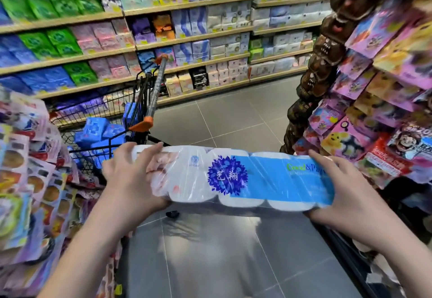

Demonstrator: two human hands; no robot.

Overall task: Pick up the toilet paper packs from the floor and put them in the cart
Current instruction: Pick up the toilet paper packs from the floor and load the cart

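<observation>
- The cart, left of centre in the frame, already holds blue packs; whether more wait on the floor cannot be told.
- One toilet paper pack is lifted at mid-frame, not yet in the cart.
- The left hand and right hand clasp its two ends.

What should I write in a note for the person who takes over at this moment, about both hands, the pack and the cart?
Left hand: grips the left end of the pack, fingers over its top.
Right hand: grips the right end.
Pack: off the floor, held level between both hands, right of the cart and not yet over it.
Cart: ahead on the left, already holds blue packs.
Done: this pack is picked up.
Left: carry it left over the cart and put it in. No other pack shows on the visible floor; check out of view.
</observation>
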